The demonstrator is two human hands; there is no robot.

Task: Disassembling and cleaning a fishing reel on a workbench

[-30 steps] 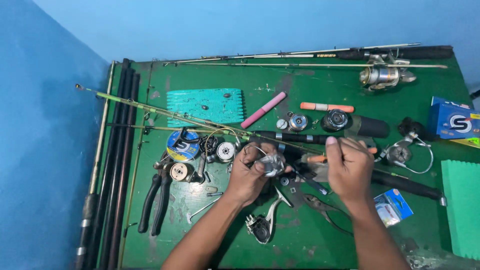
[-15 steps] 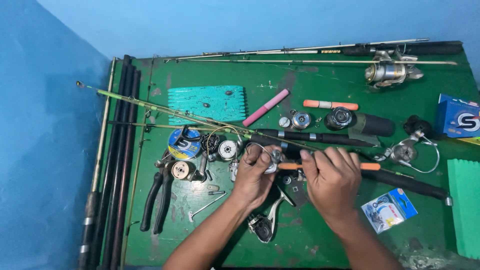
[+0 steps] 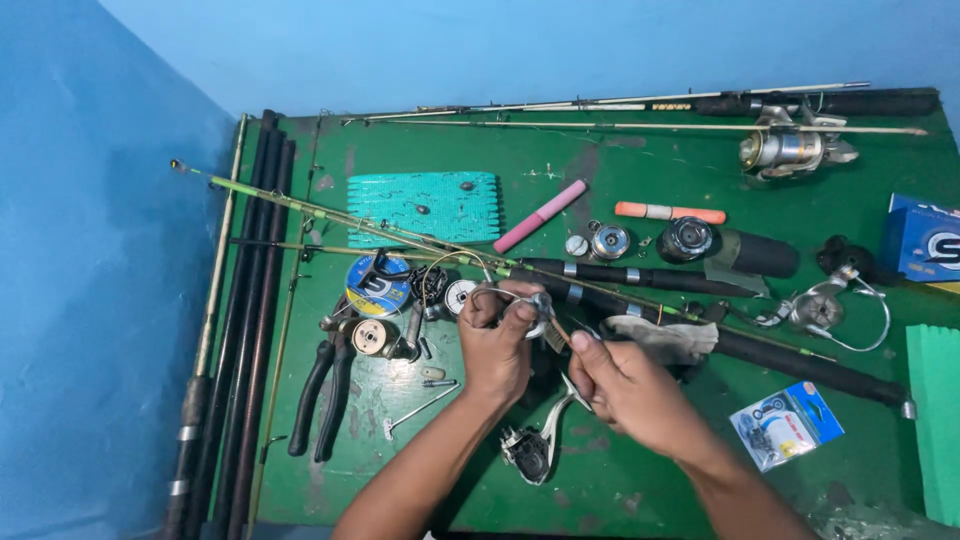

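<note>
My left hand point(image 3: 497, 345) grips a small silver reel part point(image 3: 533, 310) above the middle of the green table point(image 3: 620, 480). My right hand point(image 3: 628, 385) pinches a thin brush-like tool point(image 3: 556, 333) whose tip touches that part. Below the hands lies a silver reel body with its handle point(image 3: 540, 440). A dark fishing rod point(image 3: 700, 335) runs to the right from behind my hands, with a grey rag point(image 3: 672, 338) on it.
Black pliers point(image 3: 322, 395), line spools point(image 3: 378, 290) and small reel parts lie left of my hands. Several rods point(image 3: 235, 330) lie along the left edge. A teal mat point(image 3: 425, 205), pink stick point(image 3: 540, 215), spinning reel point(image 3: 790, 148), blue box point(image 3: 925, 240) and packet point(image 3: 785, 425) lie around.
My right hand has moved left and down from the rod towards my left hand and now holds the thin tool against the reel part. The view has shifted slightly.
</note>
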